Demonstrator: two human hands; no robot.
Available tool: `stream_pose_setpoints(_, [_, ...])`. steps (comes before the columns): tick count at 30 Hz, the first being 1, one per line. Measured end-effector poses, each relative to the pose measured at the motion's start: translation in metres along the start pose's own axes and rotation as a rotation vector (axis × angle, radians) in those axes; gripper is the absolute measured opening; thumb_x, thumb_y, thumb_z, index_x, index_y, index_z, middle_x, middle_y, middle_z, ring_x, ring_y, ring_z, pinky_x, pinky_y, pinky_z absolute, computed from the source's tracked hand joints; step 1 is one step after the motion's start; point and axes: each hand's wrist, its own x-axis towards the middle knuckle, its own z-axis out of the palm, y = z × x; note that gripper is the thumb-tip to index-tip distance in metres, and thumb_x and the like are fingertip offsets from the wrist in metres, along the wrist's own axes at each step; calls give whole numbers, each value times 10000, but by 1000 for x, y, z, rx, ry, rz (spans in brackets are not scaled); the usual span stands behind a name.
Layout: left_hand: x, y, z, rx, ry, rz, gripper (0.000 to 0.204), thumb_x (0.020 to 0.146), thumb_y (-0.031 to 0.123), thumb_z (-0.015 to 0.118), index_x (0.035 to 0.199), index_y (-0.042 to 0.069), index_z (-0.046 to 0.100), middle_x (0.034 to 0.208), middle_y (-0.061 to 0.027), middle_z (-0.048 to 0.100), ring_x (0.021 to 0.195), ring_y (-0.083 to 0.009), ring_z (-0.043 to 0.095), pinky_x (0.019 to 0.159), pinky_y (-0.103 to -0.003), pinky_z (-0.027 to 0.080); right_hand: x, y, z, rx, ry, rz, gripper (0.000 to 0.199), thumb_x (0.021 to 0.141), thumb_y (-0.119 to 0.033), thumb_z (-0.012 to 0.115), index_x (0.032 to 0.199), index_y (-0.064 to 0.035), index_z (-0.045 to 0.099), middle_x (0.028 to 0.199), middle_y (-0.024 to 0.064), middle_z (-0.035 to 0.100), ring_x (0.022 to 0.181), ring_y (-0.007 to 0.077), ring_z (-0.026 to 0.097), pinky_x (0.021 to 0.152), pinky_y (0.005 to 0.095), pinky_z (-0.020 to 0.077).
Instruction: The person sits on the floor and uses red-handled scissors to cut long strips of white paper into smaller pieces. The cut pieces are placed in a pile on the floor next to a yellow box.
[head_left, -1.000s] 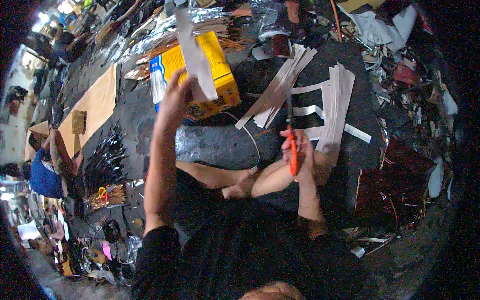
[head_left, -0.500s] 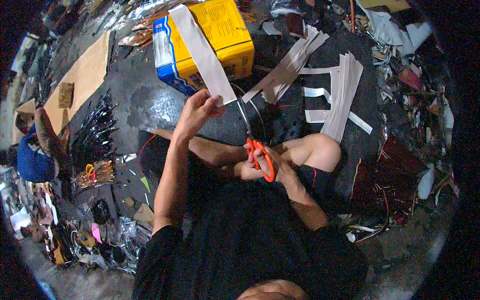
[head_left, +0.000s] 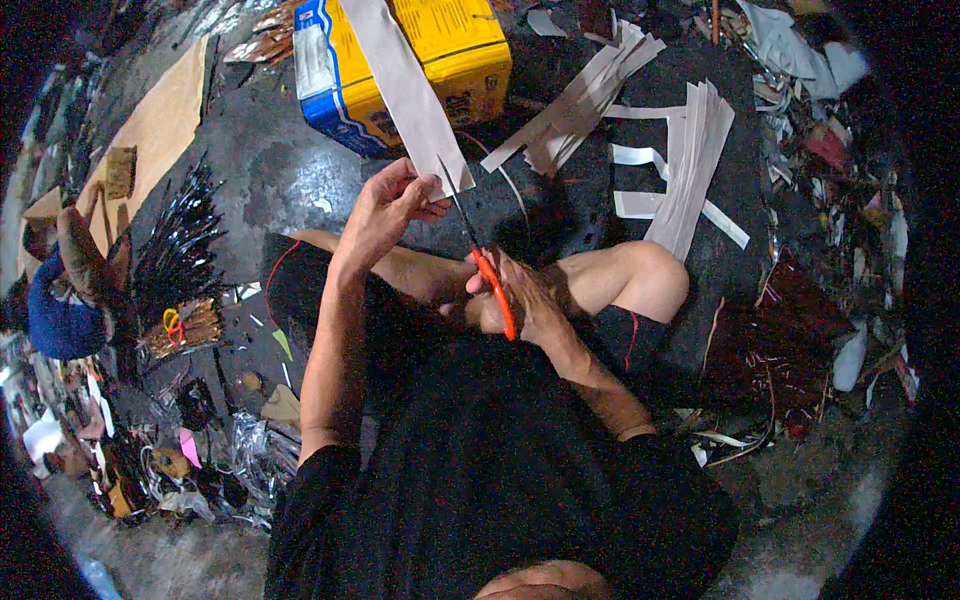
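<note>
A long pale grey-white strip [head_left: 395, 75] runs over the yellow and blue box [head_left: 455, 40] toward me. My left hand [head_left: 388, 215] is closed, pinching the strip's near end between thumb and fingers. My right hand [head_left: 525, 300] grips scissors [head_left: 494, 290] with orange handles. Their blades point up and left and lie across the strip's near end, just right of my left fingertips. Whether the blades are parted there is hard to see.
Two fanned bundles of similar strips [head_left: 583, 105] [head_left: 690, 170] lie to the right on a dark surface. Scraps [head_left: 830, 150] litter the right side. At left are a tan board [head_left: 165, 120], a bundle of dark thin strands [head_left: 185, 235] and a blue round object [head_left: 65, 315].
The scissors have swung left, from the strip's right corner to across its near end. Their handles have turned edge-on. My left hand still pinches the strip.
</note>
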Motion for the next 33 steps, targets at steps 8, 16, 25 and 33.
stream_pose_setpoints(8, [0, -6, 4, -42, 10, 3, 228, 870, 177, 484, 1017, 5, 505, 847, -65, 593, 716, -134, 584, 632, -251, 490, 6, -13, -7, 533, -12, 37, 432, 746, -373, 561, 998, -28, 493, 877, 115, 572, 755, 324, 568, 679, 377, 460])
stream_pose_setpoints(16, [-3, -8, 6, 34, -100, -34, 271, 876, 211, 481, 1063, 15, 494, 854, -46, 574, 729, -131, 566, 632, -253, 485, 11, -21, -8, 764, 101, 107, 394, 717, -366, 582, 920, -36, 510, 783, 100, 593, 703, 241, 592, 617, 333, 468])
stream_pose_setpoints(25, [4, -8, -9, 57, -115, -42, 329, 866, 214, 500, 1145, 44, 458, 959, -27, 560, 824, -120, 529, 682, -248, 442, -2, -13, -8, 489, 22, 101, 344, 751, -293, 567, 937, -12, 498, 815, 110, 586, 685, 214, 583, 609, 276, 460])
stream_pose_setpoints(33, [-6, -21, 4, -57, -101, -43, 313, 875, 191, 488, 1139, 28, 454, 916, 4, 547, 826, -96, 512, 709, -241, 434, 3, 11, 13, 243, 153, -179, 260, 685, -210, 566, 875, -40, 515, 808, 78, 572, 728, 216, 571, 639, 354, 464])
